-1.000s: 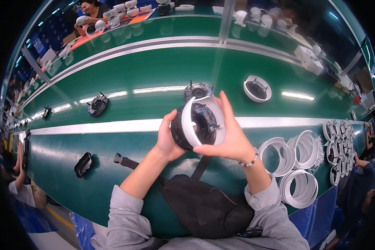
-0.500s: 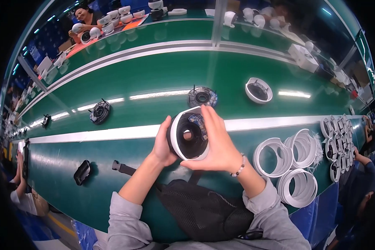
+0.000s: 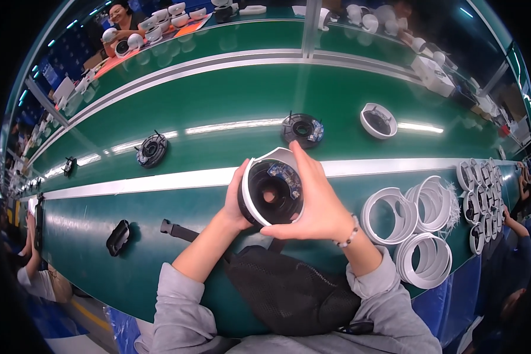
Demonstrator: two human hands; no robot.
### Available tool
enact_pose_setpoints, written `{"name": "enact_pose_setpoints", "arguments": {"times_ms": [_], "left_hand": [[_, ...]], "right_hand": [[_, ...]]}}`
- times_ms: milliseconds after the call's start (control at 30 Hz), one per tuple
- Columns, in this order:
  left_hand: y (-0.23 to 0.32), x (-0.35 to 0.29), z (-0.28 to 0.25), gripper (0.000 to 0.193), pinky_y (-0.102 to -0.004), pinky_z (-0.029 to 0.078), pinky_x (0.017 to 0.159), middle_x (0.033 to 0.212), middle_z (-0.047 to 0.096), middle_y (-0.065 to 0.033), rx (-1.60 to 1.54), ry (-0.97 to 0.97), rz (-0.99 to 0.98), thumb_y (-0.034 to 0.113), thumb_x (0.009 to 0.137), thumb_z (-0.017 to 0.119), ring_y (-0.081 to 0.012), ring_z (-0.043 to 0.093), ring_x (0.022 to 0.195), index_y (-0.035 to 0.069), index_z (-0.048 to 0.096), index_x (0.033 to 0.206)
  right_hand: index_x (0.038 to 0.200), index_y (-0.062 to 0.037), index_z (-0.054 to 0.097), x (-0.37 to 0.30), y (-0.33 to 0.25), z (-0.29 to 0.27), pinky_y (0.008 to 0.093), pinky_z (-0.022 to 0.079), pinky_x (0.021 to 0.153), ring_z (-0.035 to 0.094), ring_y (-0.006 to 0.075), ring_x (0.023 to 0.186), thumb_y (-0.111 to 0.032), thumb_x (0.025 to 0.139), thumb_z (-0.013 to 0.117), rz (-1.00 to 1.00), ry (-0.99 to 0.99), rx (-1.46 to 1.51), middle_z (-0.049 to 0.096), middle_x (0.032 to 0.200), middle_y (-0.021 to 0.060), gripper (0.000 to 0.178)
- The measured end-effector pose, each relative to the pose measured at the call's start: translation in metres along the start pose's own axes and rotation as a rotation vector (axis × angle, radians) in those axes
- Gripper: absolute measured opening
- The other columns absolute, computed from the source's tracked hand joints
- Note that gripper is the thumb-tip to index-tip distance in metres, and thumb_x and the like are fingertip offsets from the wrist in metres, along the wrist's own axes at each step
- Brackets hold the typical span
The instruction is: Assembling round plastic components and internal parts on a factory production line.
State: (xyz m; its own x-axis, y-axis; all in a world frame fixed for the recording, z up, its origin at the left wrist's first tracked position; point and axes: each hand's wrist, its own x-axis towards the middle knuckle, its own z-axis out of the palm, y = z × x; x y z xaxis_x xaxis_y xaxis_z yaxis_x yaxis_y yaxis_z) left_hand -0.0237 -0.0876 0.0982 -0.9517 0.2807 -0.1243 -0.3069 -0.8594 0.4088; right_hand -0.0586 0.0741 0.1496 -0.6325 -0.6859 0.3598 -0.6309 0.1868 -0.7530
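Between my hands, above the bench, is a round white housing ring [image 3: 252, 199] with a black round base inside it. A blue circuit board [image 3: 285, 177] sits on that base, and a hole shows at its centre. My left hand [image 3: 236, 203] wraps the ring's left side. My right hand [image 3: 320, 203] grips the right side, fingers along the upper rim and thumb at the lower edge. Nearest beyond them, on the green conveyor belt, lies a black round base with a circuit board [image 3: 293, 132].
Another black base [image 3: 153, 150] and a white ring with a black inside [image 3: 379, 121] lie on the belt. Stacked white rings [image 3: 389, 236] stand right on the bench. A small black part [image 3: 118, 238], a strap buckle [image 3: 167, 226] and a black mesh bag [image 3: 289, 289] lie nearer me.
The parts on the belt have shifted to the right. The housing in my hands is tilted so more of its inside and circuit board shows. Both hands keep their hold.
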Motion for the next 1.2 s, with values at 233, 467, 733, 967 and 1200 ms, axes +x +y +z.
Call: {"name": "enact_pose_setpoints", "arguments": {"times_ms": [233, 467, 733, 967, 1200], "left_hand": [[-0.001, -0.001, 0.002, 0.055, -0.0413, 0.043, 0.085, 0.109, 0.052, -0.0137, -0.053, -0.059, -0.075, 0.05, 0.085, 0.03, -0.0253, 0.053, 0.096, 0.006, 0.045, 0.116], [0.001, -0.001, 0.006, 0.051, -0.0412, 0.044, 0.084, 0.105, 0.055, -0.0147, -0.042, 0.016, -0.074, 0.045, 0.086, 0.031, -0.026, 0.056, 0.092, 0.004, 0.049, 0.111], [-0.004, 0.0, 0.006, 0.051, -0.0387, 0.046, 0.081, 0.102, 0.056, -0.0128, 0.013, 0.048, -0.071, 0.045, 0.087, 0.029, -0.0244, 0.056, 0.091, 0.005, 0.051, 0.109], [-0.002, 0.001, 0.005, 0.047, -0.0358, 0.045, 0.081, 0.102, 0.057, -0.0102, -0.036, -0.024, -0.076, 0.041, 0.087, 0.029, -0.022, 0.055, 0.091, 0.006, 0.051, 0.11], [-0.004, 0.001, 0.017, 0.071, -0.0371, 0.045, 0.083, 0.107, 0.054, -0.0129, 0.081, 0.075, -0.047, 0.061, 0.083, 0.017, -0.0235, 0.054, 0.096, 0.005, 0.043, 0.118]], "right_hand": [[0.129, 0.0091, 0.011, -0.008, 0.001, 0.009, 0.0437, 0.021, 0.098, 0.024, 0.042, 0.119, -0.04, 0.048, 0.077, -0.086, 0.018, -0.254, 0.023, 0.128, 0.0279, 0.115], [0.13, 0.0065, 0.005, -0.009, 0.016, 0.002, 0.0437, 0.024, 0.097, 0.026, 0.0402, 0.119, -0.036, 0.046, 0.078, -0.037, 0.042, 0.252, 0.022, 0.128, 0.028, 0.119], [0.13, 0.0059, 0.007, -0.011, 0.011, 0.008, 0.0407, 0.023, 0.099, 0.023, 0.0366, 0.122, -0.036, 0.049, 0.078, 0.058, -0.001, -0.024, 0.02, 0.13, 0.0264, 0.116], [0.129, 0.0072, 0.011, -0.011, 0.004, 0.016, 0.0443, 0.02, 0.099, 0.022, 0.0411, 0.12, -0.038, 0.046, 0.078, -0.028, 0.012, -0.227, 0.021, 0.129, 0.0275, 0.115], [0.128, 0.0062, 0.016, -0.009, 0.012, 0.014, 0.044, 0.022, 0.096, 0.027, 0.0401, 0.117, -0.039, 0.044, 0.078, -0.026, 0.0, -0.22, 0.024, 0.128, 0.0249, 0.114]]}}
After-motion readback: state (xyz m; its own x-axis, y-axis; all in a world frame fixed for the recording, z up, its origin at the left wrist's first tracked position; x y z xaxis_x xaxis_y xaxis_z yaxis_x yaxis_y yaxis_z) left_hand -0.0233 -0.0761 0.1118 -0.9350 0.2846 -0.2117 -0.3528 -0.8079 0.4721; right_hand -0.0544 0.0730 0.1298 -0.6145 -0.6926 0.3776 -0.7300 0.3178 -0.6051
